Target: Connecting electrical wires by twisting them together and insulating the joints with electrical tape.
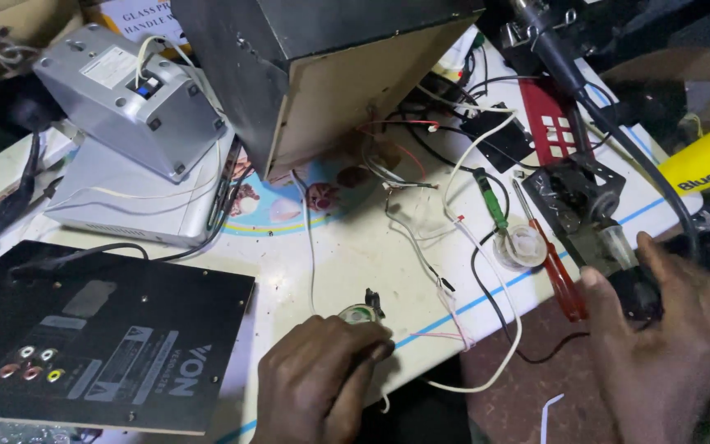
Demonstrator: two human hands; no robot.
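My left hand (pixel 318 374) sits low on the worktop (pixel 355 255), fingers (pixel 371 349) curled down over a small round part (pixel 357 313) with a dark clip on top. It lies near the front edge, just left of a blue line on the surface. Can't tell if I'm actually pinching it or just pressing on it.

My right hand (pixel 663 345) is out at the right edge, fingers narrowed around a dark thing (pixel 638 292) that's mostly hidden and a bit blurry. It touches a clear plastic bit (pixel 614 247) on a black bracket (pixel 573 193).

Just left of that hand lies a red screwdriver (pixel 554 263), and beside it a green tool (pixel 491 201) with its tip at a small round tin (pixel 521 247). Loose white, black and red wires (pixel 454 271) run all over the middle.

Behind them stands a big dark box (pixel 322 74) with a bare board side. On the left there's a silver unit (pixel 129 99) stacked on a flat silver one (pixel 137 193), and nearest me a black panel (pixel 100 337) with coloured jacks (pixel 30 363).
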